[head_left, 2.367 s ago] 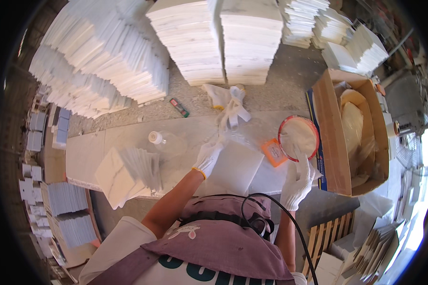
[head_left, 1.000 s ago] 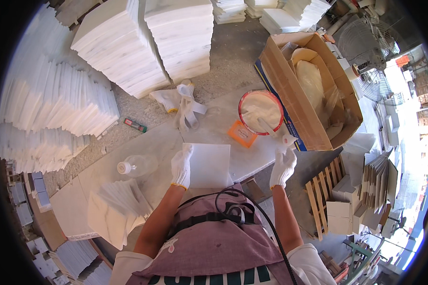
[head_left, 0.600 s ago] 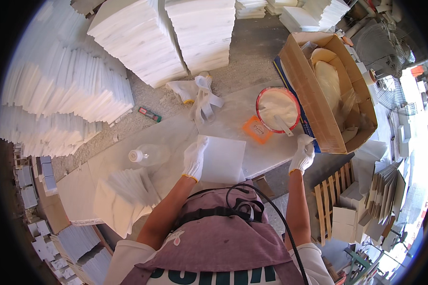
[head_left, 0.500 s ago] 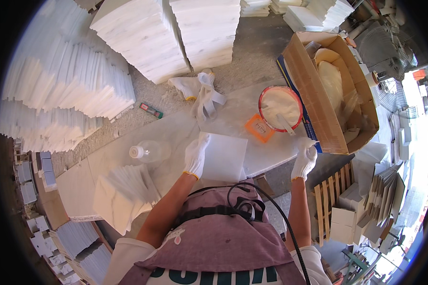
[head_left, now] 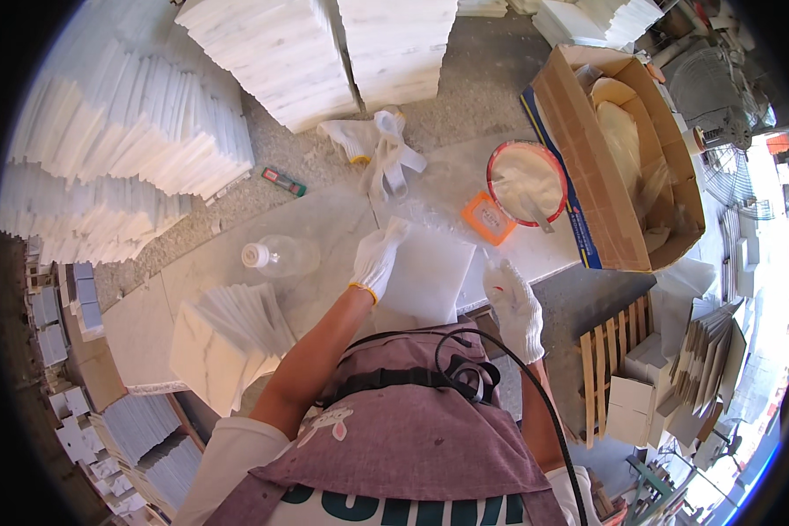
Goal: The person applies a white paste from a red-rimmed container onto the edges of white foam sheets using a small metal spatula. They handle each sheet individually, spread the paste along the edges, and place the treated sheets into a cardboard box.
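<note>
Beyond the far edge of the stone table (head_left: 140, 324), tall stacks of white slabs (head_left: 399, 53) are piled. At its right end an open cardboard box (head_left: 592, 158) is placed. Over the left part of the near edge, a leaning row of tiles (head_left: 215, 346) is left jutting out. Near the box, a red-rimmed tub (head_left: 489, 180) is filled with pale paste. At the middle of the near edge, a white square tile (head_left: 434, 272) is touched along its left side by the gloved left hand (head_left: 379, 256); whether it is gripped cannot be told. Just right of it, the gloved right hand (head_left: 515, 302) is held with fingers bent; whether anything is pinched cannot be told. Left of centre, a clear bottle (head_left: 298, 254) is laid down. Beside the tub, an orange packet (head_left: 489, 219) is seen.
</note>
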`<control>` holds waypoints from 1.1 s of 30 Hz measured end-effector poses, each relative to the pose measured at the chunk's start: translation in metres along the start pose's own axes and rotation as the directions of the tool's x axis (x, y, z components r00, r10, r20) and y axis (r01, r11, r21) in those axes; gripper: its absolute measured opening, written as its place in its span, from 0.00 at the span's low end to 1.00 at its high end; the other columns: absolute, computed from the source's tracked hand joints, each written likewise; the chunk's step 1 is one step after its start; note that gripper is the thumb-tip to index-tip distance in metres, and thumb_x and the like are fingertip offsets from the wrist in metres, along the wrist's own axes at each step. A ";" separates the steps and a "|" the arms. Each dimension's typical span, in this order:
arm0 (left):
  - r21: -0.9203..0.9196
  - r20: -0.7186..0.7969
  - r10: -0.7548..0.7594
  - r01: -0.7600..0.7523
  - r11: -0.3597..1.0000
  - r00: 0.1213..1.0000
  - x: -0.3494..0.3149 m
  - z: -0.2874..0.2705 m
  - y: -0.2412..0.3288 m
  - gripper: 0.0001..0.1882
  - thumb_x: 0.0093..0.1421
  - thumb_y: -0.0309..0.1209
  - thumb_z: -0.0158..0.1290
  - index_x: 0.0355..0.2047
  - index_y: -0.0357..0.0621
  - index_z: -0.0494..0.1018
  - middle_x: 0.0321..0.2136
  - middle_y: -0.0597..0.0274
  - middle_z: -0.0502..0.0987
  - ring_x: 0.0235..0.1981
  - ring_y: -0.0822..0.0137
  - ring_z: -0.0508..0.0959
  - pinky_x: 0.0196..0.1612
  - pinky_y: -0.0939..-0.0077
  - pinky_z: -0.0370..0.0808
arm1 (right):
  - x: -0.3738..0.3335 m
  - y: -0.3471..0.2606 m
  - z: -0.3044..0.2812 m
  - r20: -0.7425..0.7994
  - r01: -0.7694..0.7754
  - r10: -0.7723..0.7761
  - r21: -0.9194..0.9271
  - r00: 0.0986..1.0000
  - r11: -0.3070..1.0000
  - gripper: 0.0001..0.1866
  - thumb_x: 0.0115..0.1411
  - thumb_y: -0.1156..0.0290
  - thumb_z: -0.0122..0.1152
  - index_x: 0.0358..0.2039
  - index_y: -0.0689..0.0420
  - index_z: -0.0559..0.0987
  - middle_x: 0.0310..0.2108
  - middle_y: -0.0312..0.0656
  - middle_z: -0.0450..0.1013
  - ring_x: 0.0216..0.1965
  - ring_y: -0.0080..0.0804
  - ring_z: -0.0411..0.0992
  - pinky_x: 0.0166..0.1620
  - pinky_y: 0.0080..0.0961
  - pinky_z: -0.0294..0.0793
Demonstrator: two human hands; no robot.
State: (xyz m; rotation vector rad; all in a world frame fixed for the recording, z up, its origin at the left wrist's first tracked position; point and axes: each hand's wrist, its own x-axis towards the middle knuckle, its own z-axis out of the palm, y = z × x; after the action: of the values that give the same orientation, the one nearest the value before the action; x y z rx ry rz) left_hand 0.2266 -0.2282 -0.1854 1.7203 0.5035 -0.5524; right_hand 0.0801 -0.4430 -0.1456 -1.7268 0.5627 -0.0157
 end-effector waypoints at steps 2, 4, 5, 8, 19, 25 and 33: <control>0.045 0.002 0.009 -0.009 0.999 1.000 -0.004 0.001 0.005 0.29 0.56 0.55 0.57 0.25 0.36 0.75 0.21 0.69 0.68 0.24 0.75 0.64 0.28 0.74 0.62 | 0.000 0.007 0.001 -0.011 0.028 -0.028 0.000 1.000 1.000 0.24 0.62 0.69 0.62 0.57 0.60 0.72 0.47 0.46 0.76 0.47 0.29 0.74 0.51 0.27 0.72; 0.051 0.011 0.010 -0.011 0.999 1.000 -0.003 0.002 0.004 0.29 0.55 0.56 0.57 0.25 0.36 0.74 0.20 0.68 0.68 0.24 0.74 0.65 0.28 0.73 0.62 | 0.001 0.005 0.003 -0.014 0.060 -0.062 -0.074 0.998 0.995 0.24 0.61 0.68 0.63 0.56 0.61 0.73 0.46 0.48 0.77 0.47 0.30 0.75 0.51 0.27 0.72; 0.054 0.013 0.012 -0.012 0.998 1.000 -0.002 0.001 0.004 0.30 0.55 0.57 0.57 0.24 0.36 0.74 0.20 0.68 0.68 0.24 0.74 0.65 0.28 0.72 0.62 | 0.002 -0.004 0.003 -0.011 0.078 -0.081 -0.147 0.997 0.986 0.24 0.61 0.68 0.63 0.56 0.61 0.73 0.46 0.49 0.77 0.47 0.31 0.75 0.51 0.27 0.72; 0.100 0.019 -0.003 0.001 0.995 1.000 0.000 -0.001 0.004 0.29 0.55 0.56 0.57 0.24 0.36 0.74 0.19 0.68 0.67 0.24 0.74 0.64 0.28 0.72 0.61 | 0.005 -0.008 0.007 -0.013 0.072 -0.076 -0.191 0.997 0.979 0.23 0.60 0.67 0.63 0.54 0.62 0.74 0.45 0.51 0.78 0.47 0.34 0.76 0.50 0.28 0.73; 0.064 0.064 -0.009 0.005 0.998 0.998 0.003 -0.001 0.001 0.29 0.55 0.56 0.57 0.22 0.38 0.73 0.19 0.68 0.67 0.23 0.74 0.64 0.27 0.73 0.61 | 0.013 -0.010 0.014 -0.017 0.020 -0.025 -0.230 1.000 0.973 0.26 0.59 0.64 0.60 0.54 0.68 0.73 0.42 0.47 0.79 0.43 0.25 0.74 0.49 0.24 0.72; 0.085 0.088 -0.002 -0.005 0.996 0.996 0.006 -0.003 -0.001 0.29 0.56 0.56 0.56 0.22 0.38 0.73 0.19 0.67 0.67 0.23 0.73 0.65 0.28 0.72 0.62 | 0.017 -0.013 0.015 -0.027 -0.019 0.011 -0.297 1.000 0.955 0.26 0.59 0.60 0.60 0.52 0.66 0.75 0.36 0.42 0.78 0.38 0.21 0.72 0.45 0.22 0.71; 0.120 0.085 0.005 -0.015 0.993 0.996 0.004 -0.004 0.001 0.29 0.57 0.56 0.55 0.21 0.38 0.72 0.19 0.66 0.67 0.23 0.73 0.65 0.28 0.72 0.63 | 0.019 -0.011 0.020 -0.040 -0.017 0.004 -0.341 0.999 0.940 0.24 0.60 0.56 0.60 0.48 0.64 0.77 0.28 0.37 0.74 0.32 0.19 0.68 0.39 0.21 0.70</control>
State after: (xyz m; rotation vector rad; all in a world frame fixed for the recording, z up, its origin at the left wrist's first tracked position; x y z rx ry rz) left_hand 0.2307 -0.2247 -0.1866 1.8050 0.4084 -0.6572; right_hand 0.1073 -0.4307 -0.1455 -2.0651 0.6311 0.0596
